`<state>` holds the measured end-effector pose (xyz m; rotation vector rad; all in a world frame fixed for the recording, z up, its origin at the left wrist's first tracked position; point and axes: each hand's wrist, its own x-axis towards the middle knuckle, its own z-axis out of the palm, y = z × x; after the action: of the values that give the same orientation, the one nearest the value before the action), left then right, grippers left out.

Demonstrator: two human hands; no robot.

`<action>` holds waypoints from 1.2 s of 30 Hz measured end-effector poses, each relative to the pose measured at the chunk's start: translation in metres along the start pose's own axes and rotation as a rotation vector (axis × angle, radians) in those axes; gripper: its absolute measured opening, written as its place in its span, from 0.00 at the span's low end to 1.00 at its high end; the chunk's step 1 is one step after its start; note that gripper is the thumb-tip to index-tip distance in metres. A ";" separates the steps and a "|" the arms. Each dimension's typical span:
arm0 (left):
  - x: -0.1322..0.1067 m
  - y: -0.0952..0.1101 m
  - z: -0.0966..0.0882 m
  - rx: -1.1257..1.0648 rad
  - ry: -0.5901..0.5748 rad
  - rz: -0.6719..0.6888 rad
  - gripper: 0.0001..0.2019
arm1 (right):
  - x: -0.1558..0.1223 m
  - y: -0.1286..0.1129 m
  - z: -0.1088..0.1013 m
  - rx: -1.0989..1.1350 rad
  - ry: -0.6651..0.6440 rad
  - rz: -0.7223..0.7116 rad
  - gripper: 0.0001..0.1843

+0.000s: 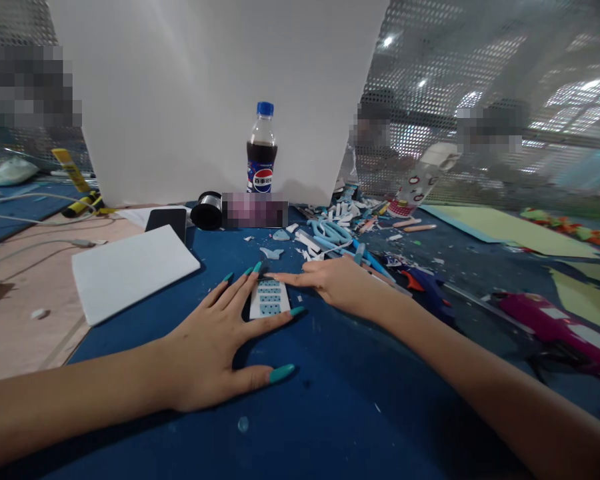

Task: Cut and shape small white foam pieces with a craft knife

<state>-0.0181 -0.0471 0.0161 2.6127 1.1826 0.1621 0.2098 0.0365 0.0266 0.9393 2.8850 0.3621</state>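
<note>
A small white piece with light blue, dark-dotted bands (pixel 270 300) lies flat on the dark blue table. My left hand (pixel 217 340) rests palm down with its fingers spread, the index finger lying over the lower edge of that piece and other fingertips at its left side. My right hand (pixel 347 287) stretches its index finger to the top edge of the banded piece; its other fingers are curled, partly hidden, and no held object shows. Just beyond the fingertips lies a light blue cut-out (pixel 271 253).
Behind stand a cola bottle (pixel 263 150) and an upright white board (pixel 215 87). Light blue scissors (pixel 333 232) lie among scraps. A white sheet (pixel 135 273) partly covers a black phone-like slab (pixel 167 221) at left. A magenta tool (pixel 563 330) and yellow papers (pixel 520 230) are at right.
</note>
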 end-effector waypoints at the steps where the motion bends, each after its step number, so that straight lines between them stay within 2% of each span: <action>1: 0.000 0.000 0.000 -0.002 0.001 0.003 0.29 | 0.000 0.000 0.000 -0.011 0.007 -0.003 0.36; 8: 0.002 0.000 0.000 0.003 -0.028 -0.004 0.29 | 0.001 -0.001 -0.004 0.012 -0.021 -0.009 0.36; 13: 0.001 -0.005 0.005 0.025 -0.006 0.019 0.30 | 0.003 -0.001 -0.009 0.073 -0.068 -0.005 0.36; 23: 0.002 -0.001 -0.002 0.057 -0.002 0.041 0.31 | 0.005 0.001 -0.011 0.032 -0.077 0.003 0.35; 29: 0.003 0.004 0.008 0.081 0.109 -0.011 0.32 | 0.006 0.001 -0.010 -0.005 -0.076 -0.002 0.37; 36: 0.004 0.004 0.005 0.093 0.073 -0.010 0.32 | 0.004 0.002 -0.006 0.040 -0.044 0.016 0.36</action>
<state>-0.0118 -0.0472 0.0125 2.7020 1.2559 0.2063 0.2069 0.0394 0.0325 0.9652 2.8566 0.2832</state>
